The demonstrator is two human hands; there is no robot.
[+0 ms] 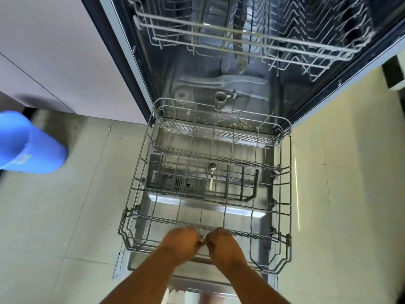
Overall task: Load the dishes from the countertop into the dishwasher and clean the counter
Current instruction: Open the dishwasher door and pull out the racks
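- Your left hand [180, 243] and right hand [225, 244] sit side by side at 6 o'clock, each with fingers curled round the front wire of the lower rack [140, 185].
- Two racks: the lower one out over the open door, the upper rack [252, 38] at 12 o'clock.
- One spoon [212, 175] lies mid-rack.
- One blue bucket [28, 143] stands at 9 o'clock.

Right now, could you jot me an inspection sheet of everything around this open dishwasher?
Surface: pale tiled floor; no countertop in view.
Job's things: grey wire lower rack pulled out over the open door, holding one metal spoon; grey wire upper rack looks empty.
Clutter: food crumbs at the tub's front edge.
Hands: left hand and right hand grip the lower rack's front rim.
Cables: nothing seen.
Surroundings: blue plastic bucket, white cabinet.
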